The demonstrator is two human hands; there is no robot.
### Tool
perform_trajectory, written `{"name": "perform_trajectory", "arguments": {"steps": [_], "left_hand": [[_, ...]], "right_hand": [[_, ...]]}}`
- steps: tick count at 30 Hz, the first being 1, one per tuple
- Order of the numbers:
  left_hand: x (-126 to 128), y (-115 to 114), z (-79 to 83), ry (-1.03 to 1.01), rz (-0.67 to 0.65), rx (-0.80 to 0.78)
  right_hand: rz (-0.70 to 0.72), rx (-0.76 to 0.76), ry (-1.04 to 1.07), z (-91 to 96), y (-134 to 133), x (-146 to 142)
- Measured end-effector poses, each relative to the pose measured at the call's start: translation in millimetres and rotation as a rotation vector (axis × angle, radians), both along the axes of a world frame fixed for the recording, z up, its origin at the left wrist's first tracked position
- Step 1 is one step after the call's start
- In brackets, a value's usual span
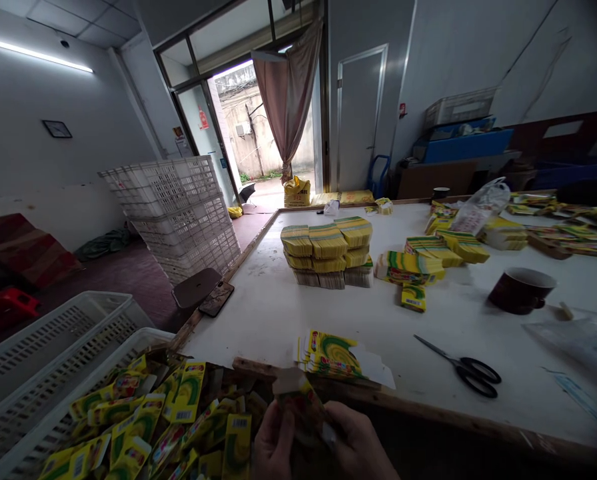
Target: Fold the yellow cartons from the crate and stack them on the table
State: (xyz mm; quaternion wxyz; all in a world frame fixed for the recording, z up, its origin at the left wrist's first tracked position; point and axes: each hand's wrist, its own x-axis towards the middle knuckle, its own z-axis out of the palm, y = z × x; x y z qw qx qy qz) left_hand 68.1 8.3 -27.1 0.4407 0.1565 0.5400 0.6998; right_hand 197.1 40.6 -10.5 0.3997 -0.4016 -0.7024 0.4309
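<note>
Gripping a carton (302, 400) between them just off the surface's (258, 320) near edge, the left hand (272, 437) and right hand (357, 441) hold its long axis slanting away leftward, the left nearer the crate (151, 335).

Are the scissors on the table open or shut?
Shut: the scissors have their blades together, tapering to one tip.

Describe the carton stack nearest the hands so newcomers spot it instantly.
On the white table, go to the near edge, just beyond the right hand. The carton stack there shows white flaps; unlike the taller block farther back, it lies low and fanned.
</note>
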Motion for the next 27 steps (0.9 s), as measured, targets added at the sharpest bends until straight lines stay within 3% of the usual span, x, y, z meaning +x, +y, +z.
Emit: {"name": "perform_trajectory", "arguments": {"steps": [5, 9, 11, 13, 16, 18, 20, 22, 25, 27], "left_hand": [[-13, 2, 6.9, -0.071, -0.031, 0.019], [-43, 0, 30.1, 0.084, -0.043, 0.108], [-56, -5, 40.5, 0.236, -0.098, 0.172], [-62, -10, 45.3, 0.361, -0.197, 0.195], [-54, -13, 39.9, 0.478, -0.508, 0.064], [-43, -11, 29.9, 0.560, -0.630, -0.054], [-33, -9, 18.3, 0.660, -0.582, -0.133], [-25, -8, 9.0, 0.770, -0.586, -0.248], [-18, -9, 2.6, 0.969, -0.775, -0.450], [-14, -11, 1.8, 1.071, -0.848, -0.508]], "right_hand": [[0.087, -0.005, -0.008, -3.2, -1, 4], [0.011, 0.190, -0.085, 4.3, 5, 20], [0.044, 0.322, -0.204, 12.2, 7, 27], [0.123, 0.447, -0.312, 19.4, 7, 29], [0.222, 0.564, -0.312, 20.1, 3, 25], [0.121, 0.556, -0.203, 11.5, -1, 22], [-0.105, 0.407, -0.044, -1.2, -3, 20], [-0.221, 0.114, 0.102, -12.4, -4, 18], [-0.010, -0.377, 0.251, -17.4, -5, 15], [0.162, -0.572, 0.307, -12.7, -5, 12]]}}
